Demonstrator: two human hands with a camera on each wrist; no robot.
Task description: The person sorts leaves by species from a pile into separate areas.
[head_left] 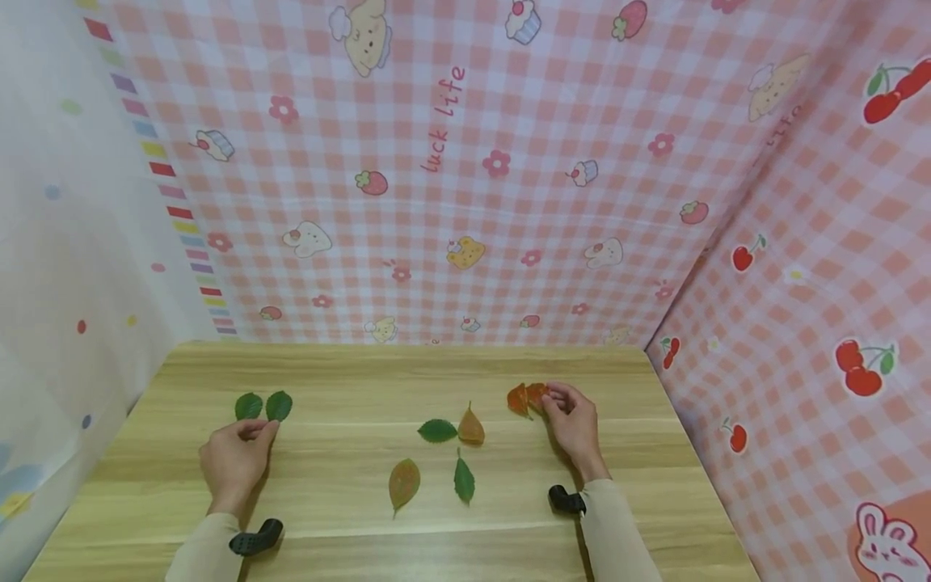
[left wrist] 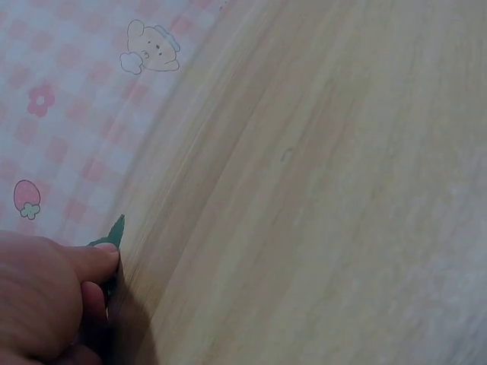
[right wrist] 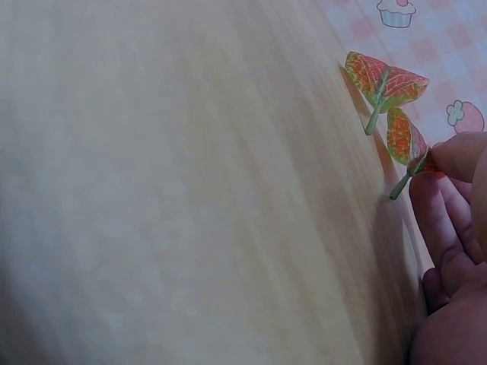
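At the table's far left, two dark green leaves lie side by side. My left hand (head_left: pixel 234 459) pinches the lower end of the right-hand green leaf (head_left: pixel 280 406); the other green leaf (head_left: pixel 248 406) sits just above its knuckles. In the left wrist view only a bit of the pinched leaf (left wrist: pixel 116 233) shows past the thumb. On the far right, my right hand (head_left: pixel 575 422) holds an orange-red leaf (right wrist: pixel 401 137) by its edge between thumb and finger. Left of that one is a second orange-red leaf (right wrist: pixel 386 82), its stem pointing toward the near side.
Between the hands, a green leaf (head_left: pixel 437 431) touches or nearly touches a brownish-orange leaf (head_left: pixel 471 428). Nearer lie a yellow-brown leaf (head_left: pixel 404 483) and another green leaf (head_left: pixel 464 479). Patterned cloth (head_left: pixel 465 202) hangs behind the wooden table (head_left: pixel 349 550) and along both sides.
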